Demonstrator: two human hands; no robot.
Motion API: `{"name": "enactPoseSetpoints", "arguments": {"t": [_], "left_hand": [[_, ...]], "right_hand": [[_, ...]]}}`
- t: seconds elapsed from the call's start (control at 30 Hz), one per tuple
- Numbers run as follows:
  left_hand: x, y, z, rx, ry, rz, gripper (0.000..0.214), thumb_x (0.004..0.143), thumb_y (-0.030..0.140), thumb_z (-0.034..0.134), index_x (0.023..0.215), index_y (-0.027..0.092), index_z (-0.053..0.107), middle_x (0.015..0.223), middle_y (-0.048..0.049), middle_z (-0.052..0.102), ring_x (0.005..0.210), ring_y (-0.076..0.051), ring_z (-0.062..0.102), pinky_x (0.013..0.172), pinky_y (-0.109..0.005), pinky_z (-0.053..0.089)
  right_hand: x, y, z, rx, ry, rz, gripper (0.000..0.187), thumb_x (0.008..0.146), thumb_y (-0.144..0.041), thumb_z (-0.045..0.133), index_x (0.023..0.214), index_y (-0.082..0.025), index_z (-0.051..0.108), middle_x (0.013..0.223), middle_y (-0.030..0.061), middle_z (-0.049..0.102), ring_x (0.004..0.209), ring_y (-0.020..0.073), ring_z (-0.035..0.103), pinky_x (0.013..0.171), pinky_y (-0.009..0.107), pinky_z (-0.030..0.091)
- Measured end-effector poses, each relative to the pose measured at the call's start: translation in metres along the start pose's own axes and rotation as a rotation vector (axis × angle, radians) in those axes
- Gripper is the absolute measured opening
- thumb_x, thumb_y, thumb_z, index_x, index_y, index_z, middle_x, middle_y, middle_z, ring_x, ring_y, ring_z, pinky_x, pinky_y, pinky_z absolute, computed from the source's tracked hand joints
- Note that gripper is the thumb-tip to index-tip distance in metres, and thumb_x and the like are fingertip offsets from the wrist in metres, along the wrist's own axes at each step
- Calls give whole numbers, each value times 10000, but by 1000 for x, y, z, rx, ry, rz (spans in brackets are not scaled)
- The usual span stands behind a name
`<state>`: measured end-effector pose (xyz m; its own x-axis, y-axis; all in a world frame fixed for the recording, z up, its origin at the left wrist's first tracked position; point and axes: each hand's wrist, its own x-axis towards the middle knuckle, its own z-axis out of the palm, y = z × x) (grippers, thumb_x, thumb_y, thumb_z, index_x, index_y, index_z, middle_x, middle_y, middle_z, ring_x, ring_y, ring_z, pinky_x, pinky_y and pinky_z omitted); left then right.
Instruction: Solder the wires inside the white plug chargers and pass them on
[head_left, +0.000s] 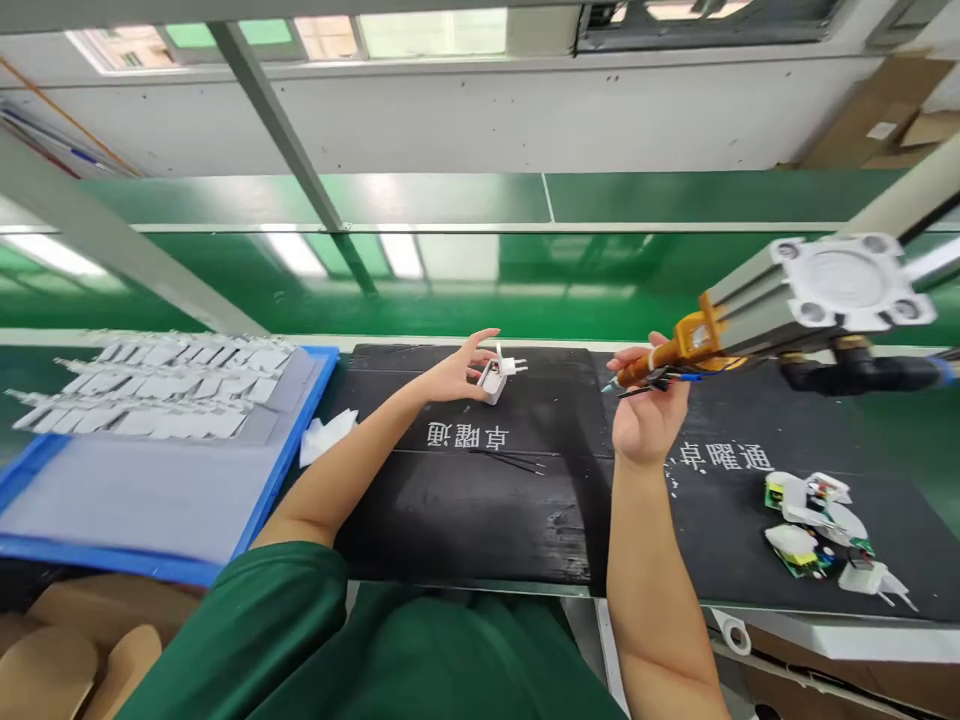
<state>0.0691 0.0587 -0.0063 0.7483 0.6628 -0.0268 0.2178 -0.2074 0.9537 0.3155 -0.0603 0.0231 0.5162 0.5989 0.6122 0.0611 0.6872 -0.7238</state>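
Note:
My left hand point(454, 372) reaches out over the black mat point(465, 500) and holds a white plug adapter shell point(496, 375) between thumb and fingers, its two pins pointing right. My right hand point(646, 410) is raised over the mat, fingers closed on an orange-handled tool point(660, 360) that sits under a metal cylinder fixture point(817, 290). Thin black and blue wires point(664, 380) stick out at the fingertips.
A blue tray point(150, 500) with a grey sheet and several rows of white parts lies at the left. A white scrap point(326, 437) lies beside it. Several small circuit boards with white shells point(814, 525) lie at the right. A thin black wire point(510, 460) rests mid-mat. A green conveyor point(525, 260) runs behind.

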Motion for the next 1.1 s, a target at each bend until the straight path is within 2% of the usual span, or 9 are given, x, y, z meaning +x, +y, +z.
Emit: {"name": "enactPoseSetpoints", "arguments": {"t": [0.07,0.13,0.23,0.3,0.5,0.63,0.83,0.93,1.1], "left_hand": [[-28,-1,-8,46,-55,-19,1123,657,182,683,1600,307,87,1373,-140,612,1103,-228,685,905,-372,568],[-45,1,-9,166,-24,10,1114,694,186,655,1613,308,37,1490,-154,523,1288,-261,593,960,-377,553],[-57,7,0,401,86,65,1041,750,235,677,1618,307,106,1643,-121,321,1464,-287,410,1066,-381,499],[-58,9,9,496,132,79,948,791,284,683,1606,301,198,1649,-90,320,1475,-279,391,1116,-378,461],[-52,-6,22,460,347,-30,856,806,211,639,1578,220,267,1424,-114,597,1259,-241,603,989,-320,526],[-47,-12,24,536,449,-155,648,782,228,715,1394,145,518,1276,-131,671,1145,-255,644,975,-356,525],[-39,-7,35,635,397,-154,312,800,273,745,1080,149,691,1059,-106,733,1047,-273,647,942,-388,515],[-49,1,38,603,369,-117,344,805,253,737,1138,187,679,1042,-60,742,968,-226,671,877,-327,525],[-90,25,42,554,385,-24,421,829,275,709,1242,229,644,991,-32,734,868,-193,675,755,-272,504]], "right_hand": [[-1,-1,5,18,-9,-15,353,685,-446,729,977,-257,675,863,-1,693,744,159,626,725,336,508],[-1,-3,9,23,-19,-13,347,682,-427,726,982,-260,675,852,-4,689,734,156,621,722,334,500],[-2,-6,14,11,-19,-2,350,667,-437,716,960,-255,659,835,-4,667,726,161,615,722,345,495],[-3,-8,17,7,-16,-2,338,660,-433,710,937,-250,648,828,-4,656,725,165,612,730,354,492],[-6,-11,25,30,-51,1,334,669,-429,694,954,-258,653,832,-5,636,729,162,600,723,347,481],[-12,-16,35,46,-131,36,425,644,-502,709,1012,-293,670,845,-11,639,747,179,602,721,366,492],[-25,-31,66,92,-284,-6,532,671,-525,739,1150,-310,656,851,-2,623,724,170,585,684,350,507],[-34,-42,85,96,-322,-36,528,711,-549,731,1176,-314,644,803,-12,573,663,157,554,651,346,510],[-48,-58,110,161,-337,-69,505,747,-560,710,1200,-347,644,759,-22,517,592,139,492,570,323,477]]}}
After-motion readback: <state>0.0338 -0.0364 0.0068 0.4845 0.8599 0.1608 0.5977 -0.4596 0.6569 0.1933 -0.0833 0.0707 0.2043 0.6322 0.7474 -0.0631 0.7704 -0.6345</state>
